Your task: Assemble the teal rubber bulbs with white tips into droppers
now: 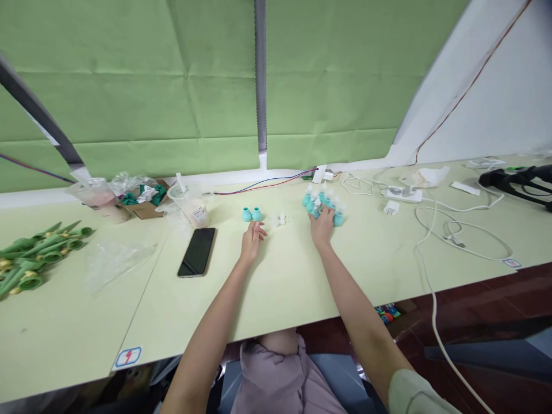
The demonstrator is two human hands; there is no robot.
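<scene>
My right hand [322,227] is at the front of a cluster of small teal bulb-shaped pieces with white pointed tips [338,218]. Its fingers close around a teal piece with a white tip [317,204] on the near side of the cluster. My left hand [252,240] rests on the table with loosely bent, parted fingers and nothing visible in them. Just beyond its fingertips stand two teal pieces without tips [246,214]. Several tiny white parts [282,219] lie between my hands.
A black phone [196,253] lies to the left. Behind it are a plastic drink cup [192,207] and a small cardboard box [149,209]. Green plastic stems [38,253] are piled far left. White cables and a power strip [402,194] spread over the right side.
</scene>
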